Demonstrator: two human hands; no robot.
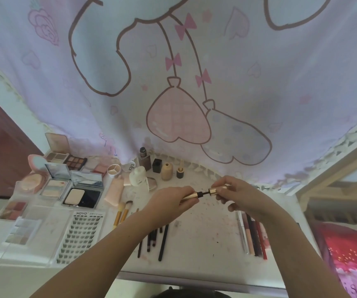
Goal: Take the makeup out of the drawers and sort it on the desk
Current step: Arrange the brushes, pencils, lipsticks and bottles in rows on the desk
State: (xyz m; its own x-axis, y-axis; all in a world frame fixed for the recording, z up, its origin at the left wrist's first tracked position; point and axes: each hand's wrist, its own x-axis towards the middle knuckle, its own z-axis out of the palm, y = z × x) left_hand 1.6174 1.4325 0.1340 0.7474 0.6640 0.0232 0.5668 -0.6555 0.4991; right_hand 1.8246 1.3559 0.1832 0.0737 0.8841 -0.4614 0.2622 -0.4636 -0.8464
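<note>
Head view is showing the left hand [170, 200] gripping a gold mascara tube [191, 195] while the right hand [241, 195] is pinching its gold cap [216, 189], wand partly out, above the surface [205, 233] between brushes [154, 239] and pencils [253, 235].

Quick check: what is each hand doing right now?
Left hand: grips the gold mascara tube.
Right hand: pinches the gold mascara cap, wand partly out of the tube.
</note>
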